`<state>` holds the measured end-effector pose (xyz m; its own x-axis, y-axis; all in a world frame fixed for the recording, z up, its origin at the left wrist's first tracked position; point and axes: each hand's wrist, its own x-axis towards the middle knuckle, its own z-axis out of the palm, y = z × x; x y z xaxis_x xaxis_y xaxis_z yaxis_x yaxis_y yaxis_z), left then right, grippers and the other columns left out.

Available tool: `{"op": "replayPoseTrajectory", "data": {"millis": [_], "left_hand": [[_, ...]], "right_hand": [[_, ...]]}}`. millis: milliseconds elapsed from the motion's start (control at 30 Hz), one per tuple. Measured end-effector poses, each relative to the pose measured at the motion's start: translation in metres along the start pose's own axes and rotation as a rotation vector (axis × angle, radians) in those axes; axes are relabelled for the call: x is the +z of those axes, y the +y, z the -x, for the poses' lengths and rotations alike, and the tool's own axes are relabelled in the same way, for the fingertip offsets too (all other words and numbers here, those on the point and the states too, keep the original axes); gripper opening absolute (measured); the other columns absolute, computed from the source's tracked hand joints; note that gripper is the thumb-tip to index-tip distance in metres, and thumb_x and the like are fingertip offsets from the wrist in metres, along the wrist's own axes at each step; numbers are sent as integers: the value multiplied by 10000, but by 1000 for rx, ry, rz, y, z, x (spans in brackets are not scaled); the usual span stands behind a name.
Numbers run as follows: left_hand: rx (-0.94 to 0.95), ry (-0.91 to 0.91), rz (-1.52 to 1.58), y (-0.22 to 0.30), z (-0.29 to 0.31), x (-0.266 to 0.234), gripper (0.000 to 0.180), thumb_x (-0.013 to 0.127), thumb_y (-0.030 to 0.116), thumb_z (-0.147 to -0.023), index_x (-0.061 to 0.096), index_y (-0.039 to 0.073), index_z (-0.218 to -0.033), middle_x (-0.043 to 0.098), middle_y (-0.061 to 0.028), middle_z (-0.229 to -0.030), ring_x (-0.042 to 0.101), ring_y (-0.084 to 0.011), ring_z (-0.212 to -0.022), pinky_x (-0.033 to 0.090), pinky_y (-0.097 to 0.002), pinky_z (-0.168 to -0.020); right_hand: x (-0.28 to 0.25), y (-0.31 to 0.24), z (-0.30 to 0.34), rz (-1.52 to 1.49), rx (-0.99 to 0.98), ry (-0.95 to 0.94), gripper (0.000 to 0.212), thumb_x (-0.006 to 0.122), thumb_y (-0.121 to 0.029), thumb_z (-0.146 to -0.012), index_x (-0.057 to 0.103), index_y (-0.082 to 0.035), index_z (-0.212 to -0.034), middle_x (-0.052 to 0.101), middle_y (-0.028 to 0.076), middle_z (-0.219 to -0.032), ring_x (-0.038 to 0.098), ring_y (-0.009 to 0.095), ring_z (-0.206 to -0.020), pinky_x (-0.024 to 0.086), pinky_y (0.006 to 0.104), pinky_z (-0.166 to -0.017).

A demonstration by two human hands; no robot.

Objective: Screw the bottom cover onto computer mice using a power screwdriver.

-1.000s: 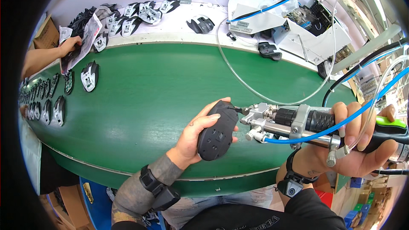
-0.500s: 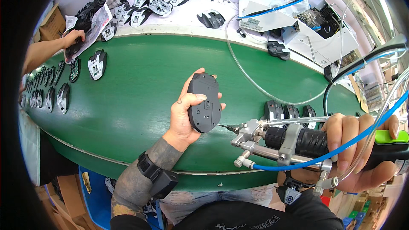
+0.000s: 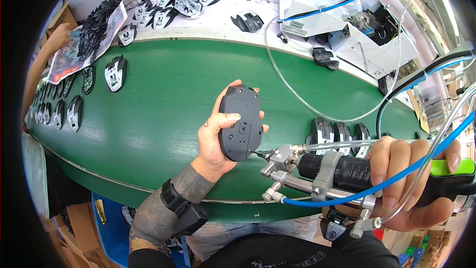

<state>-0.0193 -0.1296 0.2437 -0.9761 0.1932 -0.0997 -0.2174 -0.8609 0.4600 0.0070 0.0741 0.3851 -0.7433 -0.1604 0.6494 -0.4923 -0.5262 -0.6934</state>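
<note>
My left hand [image 3: 214, 136] grips a black computer mouse [image 3: 241, 119], its underside turned up and my thumb lying across it. Over on the right, my right hand [image 3: 406, 178] is wrapped around an electric screwdriver [image 3: 342, 171] with a black body and a green lever. Clear and blue air hoses run to the metal fittings on its front. The screwdriver's tip [image 3: 260, 153] meets the mouse at a hole near its lower right edge. Whether a screw sits there is too small to tell.
Beneath my hands runs a green conveyor belt [image 3: 163, 119]. Several mouse shells [image 3: 115, 73] lie at the left, others [image 3: 323, 131] behind the screwdriver. On the back ledge are more shells [image 3: 163, 17] and a white machine [image 3: 369, 34]. Another person's arm [image 3: 44, 57] reaches in beside black parts on paper.
The screwdriver has moved left, and its tip has reached the mouse. The mouse has shifted slightly lower right. At the far left, the other person's hand has drawn back from the black parts.
</note>
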Motion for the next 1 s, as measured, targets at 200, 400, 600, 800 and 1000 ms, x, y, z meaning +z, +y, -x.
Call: {"op": "replayPoseTrajectory", "data": {"millis": [200, 400, 600, 800, 1000], "left_hand": [[44, 195, -201, -1, -11, -9, 642, 521, 139, -763, 363, 111, -1385, 474, -137, -1229, 561, -260, -981, 535, -449, -832], [-16, 228, -196, -7, -9, -6, 595, 529, 168, -767, 398, 111, -1345, 507, -139, -1202, 587, -281, -952, 534, -471, -820], [-108, 88, -111, -9, -6, -6, 643, 508, 107, -768, 355, 97, -1393, 474, -152, -1246, 570, -287, -987, 537, -452, -835], [-114, 55, -69, -12, -3, -3, 620, 499, 90, -780, 364, 87, -1384, 487, -163, -1240, 576, -284, -987, 544, -445, -834], [-88, 107, -412, -4, -1, 4, 577, 592, 119, -763, 442, 72, -1318, 494, -170, -1260, 577, -299, -1016, 526, -437, -868]], "right_hand": [[-5, -7, -3, -66, -39, 6, 409, 622, -334, -914, 410, -118, -1188, 518, -36, -666, 548, 84, -566, 435, 244, -649], [3, -15, 1, -57, -21, 101, 388, 647, -337, -897, 454, -113, -1148, 486, -37, -632, 541, 70, -558, 444, 223, -636], [9, 1, 4, -66, -83, 70, 431, 653, -362, -891, 435, -130, -1181, 490, -42, -643, 536, 61, -523, 449, 211, -595], [14, 7, 3, -27, -129, 69, 418, 646, -370, -894, 394, -162, -1154, 487, -43, -644, 542, 63, -518, 449, 198, -536], [13, 2, -2, 0, -55, -28, 439, 633, -358, -906, 351, -159, -1178, 551, -27, -646, 565, 104, -518, 459, 248, -488]]}}
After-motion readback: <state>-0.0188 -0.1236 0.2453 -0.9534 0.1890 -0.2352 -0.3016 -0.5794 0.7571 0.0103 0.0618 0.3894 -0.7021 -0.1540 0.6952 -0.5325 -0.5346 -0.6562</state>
